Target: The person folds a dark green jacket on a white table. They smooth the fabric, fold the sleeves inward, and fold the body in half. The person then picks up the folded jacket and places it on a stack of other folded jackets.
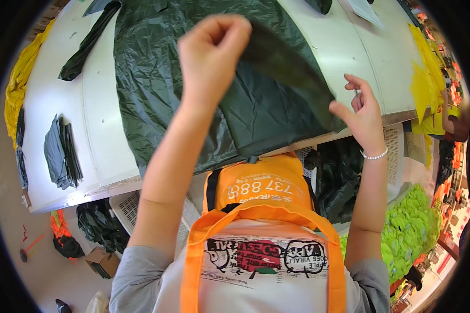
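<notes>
A dark green, shiny garment [172, 104], apparently a raincoat, lies spread and creased on the white table. My left hand [211, 55] is raised above it, fingers pinched on a lifted edge of the cloth. From there a blurred flap slants down to the right, toward my right hand [361, 112]. That hand is at the garment's right edge, its thumb stretched out beside the cloth and its fingers apart and slightly bent. Whether the thumb touches the fabric I cannot make out. A white beaded bracelet circles the right wrist.
Folded dark green pieces [61, 152] lie on the table [102, 151] at left, with a dark sleeve above. Yellow garments [23, 86] hang at the left edge, others at right. Below stand white crates [391, 161] of dark cloth and a lime-green pile [410, 224].
</notes>
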Action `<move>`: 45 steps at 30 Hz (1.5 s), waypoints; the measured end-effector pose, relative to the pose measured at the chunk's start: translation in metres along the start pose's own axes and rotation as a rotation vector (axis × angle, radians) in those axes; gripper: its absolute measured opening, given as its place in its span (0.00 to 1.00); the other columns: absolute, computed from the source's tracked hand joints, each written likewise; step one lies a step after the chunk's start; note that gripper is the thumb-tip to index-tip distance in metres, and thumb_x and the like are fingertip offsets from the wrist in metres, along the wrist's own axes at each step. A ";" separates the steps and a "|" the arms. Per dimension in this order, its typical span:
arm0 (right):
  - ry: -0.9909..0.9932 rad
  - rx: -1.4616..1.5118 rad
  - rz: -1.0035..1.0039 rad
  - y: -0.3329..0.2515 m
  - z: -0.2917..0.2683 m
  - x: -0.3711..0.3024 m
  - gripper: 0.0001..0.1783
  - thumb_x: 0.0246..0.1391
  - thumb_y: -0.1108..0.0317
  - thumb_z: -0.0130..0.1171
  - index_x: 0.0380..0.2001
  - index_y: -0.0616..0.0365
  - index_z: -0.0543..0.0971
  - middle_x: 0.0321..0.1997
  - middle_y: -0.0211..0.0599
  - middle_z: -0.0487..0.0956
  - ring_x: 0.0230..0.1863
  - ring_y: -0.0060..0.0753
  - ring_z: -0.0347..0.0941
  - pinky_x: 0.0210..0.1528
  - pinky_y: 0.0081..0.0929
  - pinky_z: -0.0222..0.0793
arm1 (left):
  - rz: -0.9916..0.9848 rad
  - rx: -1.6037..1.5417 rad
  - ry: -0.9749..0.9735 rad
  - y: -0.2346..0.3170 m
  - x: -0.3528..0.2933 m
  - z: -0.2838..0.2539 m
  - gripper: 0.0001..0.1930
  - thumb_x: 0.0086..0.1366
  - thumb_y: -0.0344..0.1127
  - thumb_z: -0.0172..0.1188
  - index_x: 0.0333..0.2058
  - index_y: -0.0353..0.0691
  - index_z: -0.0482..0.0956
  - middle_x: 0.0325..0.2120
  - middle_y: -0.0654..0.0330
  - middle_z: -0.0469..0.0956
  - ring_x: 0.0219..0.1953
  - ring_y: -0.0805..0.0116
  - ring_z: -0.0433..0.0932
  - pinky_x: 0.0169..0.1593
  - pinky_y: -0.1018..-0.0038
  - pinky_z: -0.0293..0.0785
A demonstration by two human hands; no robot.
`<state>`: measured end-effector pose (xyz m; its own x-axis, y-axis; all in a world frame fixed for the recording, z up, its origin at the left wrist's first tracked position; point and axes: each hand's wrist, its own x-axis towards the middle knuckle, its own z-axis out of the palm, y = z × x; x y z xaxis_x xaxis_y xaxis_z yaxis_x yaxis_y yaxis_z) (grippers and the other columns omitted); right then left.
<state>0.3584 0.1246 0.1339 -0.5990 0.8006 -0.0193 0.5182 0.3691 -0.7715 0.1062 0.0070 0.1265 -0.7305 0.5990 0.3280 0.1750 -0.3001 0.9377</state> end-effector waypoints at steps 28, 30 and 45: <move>0.071 -0.209 0.454 0.381 -0.118 0.162 0.24 0.44 0.73 0.57 0.49 0.64 0.74 0.32 0.36 0.78 0.30 0.28 0.73 0.34 0.26 0.70 | -0.640 0.493 -0.156 -0.125 -0.174 -0.043 0.07 0.65 0.31 0.52 0.32 0.33 0.73 0.23 0.67 0.70 0.28 0.79 0.66 0.33 0.79 0.65; 0.211 -0.385 0.347 0.416 -0.122 0.213 0.22 0.43 0.73 0.58 0.46 0.62 0.77 0.33 0.38 0.80 0.33 0.32 0.76 0.40 0.28 0.72 | -0.745 0.396 -0.057 -0.112 -0.211 -0.037 0.06 0.65 0.31 0.52 0.29 0.36 0.72 0.22 0.70 0.67 0.27 0.82 0.63 0.32 0.81 0.62; -0.228 -0.127 -0.191 0.285 -0.040 0.473 0.26 0.60 0.50 0.52 0.49 0.64 0.76 0.48 0.41 0.79 0.50 0.32 0.74 0.55 0.27 0.66 | -1.569 1.419 -1.258 -0.091 -0.374 -0.094 0.17 0.53 0.45 0.55 0.37 0.44 0.84 0.37 0.58 0.82 0.42 0.58 0.80 0.44 0.63 0.76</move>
<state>0.2470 0.6278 -0.0697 -0.8064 0.5904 -0.0350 0.4469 0.5696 -0.6898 0.3012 -0.2589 -0.0925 -0.2445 -0.0809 -0.9663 0.6567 0.7194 -0.2264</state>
